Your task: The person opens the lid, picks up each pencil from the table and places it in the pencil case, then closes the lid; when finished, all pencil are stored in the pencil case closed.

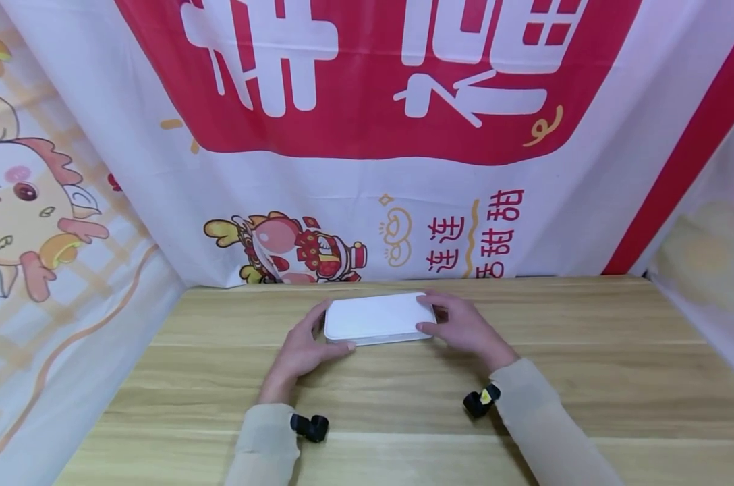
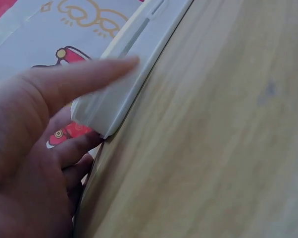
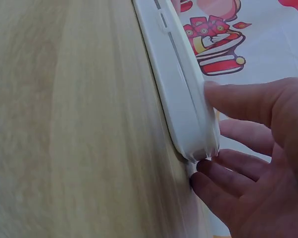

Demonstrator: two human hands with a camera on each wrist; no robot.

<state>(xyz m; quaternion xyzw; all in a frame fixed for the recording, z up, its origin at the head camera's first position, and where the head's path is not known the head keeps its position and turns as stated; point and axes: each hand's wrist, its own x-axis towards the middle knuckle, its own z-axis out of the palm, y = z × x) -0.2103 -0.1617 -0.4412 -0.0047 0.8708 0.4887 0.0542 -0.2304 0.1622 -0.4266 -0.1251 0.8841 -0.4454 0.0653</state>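
Observation:
A flat white box [image 1: 376, 316] with rounded corners lies on the wooden table [image 1: 403, 405], near its back edge. My left hand [image 1: 317, 335] holds the box's left end: the thumb lies along the front side and the fingers curl round the corner. In the left wrist view the thumb [image 2: 84, 74] rests on the box [image 2: 114, 99], with fingers tucked beside its corner. My right hand [image 1: 447, 321] holds the right end in the same way. In the right wrist view the thumb [image 3: 238, 101] presses the box's [image 3: 181, 94] side and the fingers [image 3: 228, 186] curl under its corner.
A printed red-and-white cloth backdrop [image 1: 367, 169] hangs close behind the box and wraps both sides of the table. Small black cameras sit on my left wrist [image 1: 309, 427] and right wrist [image 1: 481, 401]. Bare wood stretches out in front and to both sides.

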